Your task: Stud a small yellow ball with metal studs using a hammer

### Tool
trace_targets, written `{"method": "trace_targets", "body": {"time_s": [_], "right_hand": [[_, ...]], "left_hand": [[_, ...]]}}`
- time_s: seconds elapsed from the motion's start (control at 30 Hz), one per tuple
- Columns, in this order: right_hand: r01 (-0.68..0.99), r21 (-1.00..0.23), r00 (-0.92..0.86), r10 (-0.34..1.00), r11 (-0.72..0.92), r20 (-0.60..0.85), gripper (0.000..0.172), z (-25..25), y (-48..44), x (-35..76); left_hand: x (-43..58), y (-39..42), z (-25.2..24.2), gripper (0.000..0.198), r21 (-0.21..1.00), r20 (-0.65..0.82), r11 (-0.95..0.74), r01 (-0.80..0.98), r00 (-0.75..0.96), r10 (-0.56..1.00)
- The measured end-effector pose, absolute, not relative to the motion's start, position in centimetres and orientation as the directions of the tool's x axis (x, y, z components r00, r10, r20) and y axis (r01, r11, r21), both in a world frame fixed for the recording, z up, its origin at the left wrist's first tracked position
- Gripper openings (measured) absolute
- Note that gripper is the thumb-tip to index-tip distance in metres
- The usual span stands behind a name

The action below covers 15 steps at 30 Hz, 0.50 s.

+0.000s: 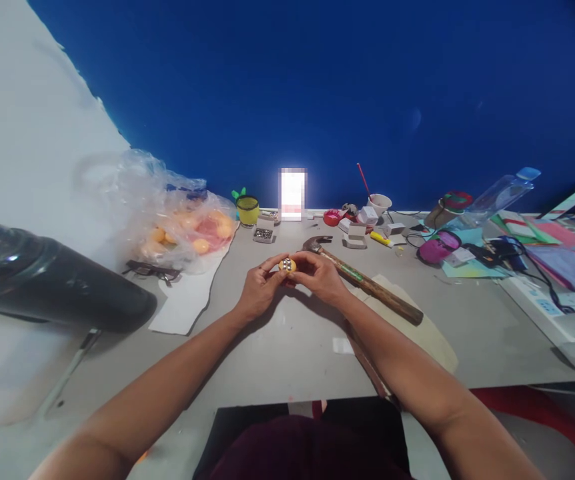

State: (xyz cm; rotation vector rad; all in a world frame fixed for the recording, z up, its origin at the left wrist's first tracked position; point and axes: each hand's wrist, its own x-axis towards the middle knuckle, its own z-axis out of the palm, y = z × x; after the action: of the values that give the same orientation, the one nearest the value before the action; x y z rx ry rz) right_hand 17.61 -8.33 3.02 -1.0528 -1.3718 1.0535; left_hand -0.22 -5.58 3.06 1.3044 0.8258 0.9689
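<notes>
Both hands meet above the grey table [277, 347], pinching a small orange ball [287, 265] studded with several shiny metal heads. My left hand [257, 290] grips it from the left with curled fingers. My right hand [320, 275] closes on it from the right. Just behind my right hand, a hammer [365, 281] with a wooden handle lies flat on the table.
A clear plastic bag [177, 213] of orange balls sits at the back left, with eyeglasses [152, 271] before it. A black cylinder [47, 280] juts in from the left. A small box of metal pins [263, 234], a yellow cup [248, 210], bottles, papers and cables crowd the back and right.
</notes>
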Motion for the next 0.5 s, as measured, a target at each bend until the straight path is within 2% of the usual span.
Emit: {"method": "trace_targets", "body": {"time_s": [0.13,0.5], "right_hand": [[0.158,-0.951,0.003,0.962,0.267,0.271,0.027,3.30,-8.48,17.50],[0.041,-0.981,-0.061,0.981,0.188,0.186,0.031,2.77,-8.02,18.00]], "left_hand": [[-0.16,-5.49,3.08,0.070,0.988,-0.014,0.074,-0.134,0.399,0.917],[-0.01,-5.57,3.17,0.068,0.977,-0.033,0.114,-0.180,0.401,0.916]]}}
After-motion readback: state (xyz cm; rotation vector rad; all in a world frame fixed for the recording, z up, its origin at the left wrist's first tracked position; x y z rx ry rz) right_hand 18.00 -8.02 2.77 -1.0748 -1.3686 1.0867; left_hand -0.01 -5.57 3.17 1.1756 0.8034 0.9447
